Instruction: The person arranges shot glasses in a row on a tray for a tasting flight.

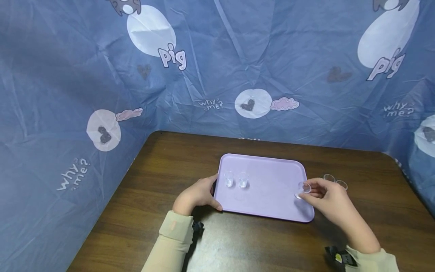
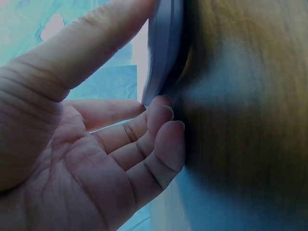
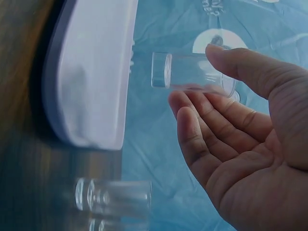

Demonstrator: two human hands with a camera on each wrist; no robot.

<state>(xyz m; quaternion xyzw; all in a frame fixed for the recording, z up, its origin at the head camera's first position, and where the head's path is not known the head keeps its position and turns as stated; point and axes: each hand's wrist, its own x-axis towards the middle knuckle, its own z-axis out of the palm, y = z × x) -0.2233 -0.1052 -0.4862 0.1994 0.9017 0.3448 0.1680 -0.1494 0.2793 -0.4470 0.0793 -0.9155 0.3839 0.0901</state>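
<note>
A lilac rectangular tray (image 1: 268, 189) lies on the table. My left hand (image 1: 198, 194) spans its near left corner, thumb at the front edge and fingers along the left side; the left wrist view shows the fingertips (image 2: 169, 144) against the tray's rim (image 2: 166, 43). With thumb and fingers, my right hand (image 1: 331, 200) pinches a small clear shot glass (image 3: 187, 72), held upright above the tray's right end. Two similar shot glasses (image 1: 243, 180) stand side by side on the tray's left part.
To the right of the tray, two more clear glasses (image 1: 341, 184) stand on the brown wooden table (image 1: 265, 245), partly hidden behind my right hand. A blue printed cloth (image 1: 210, 75) hangs along the table's back and left sides.
</note>
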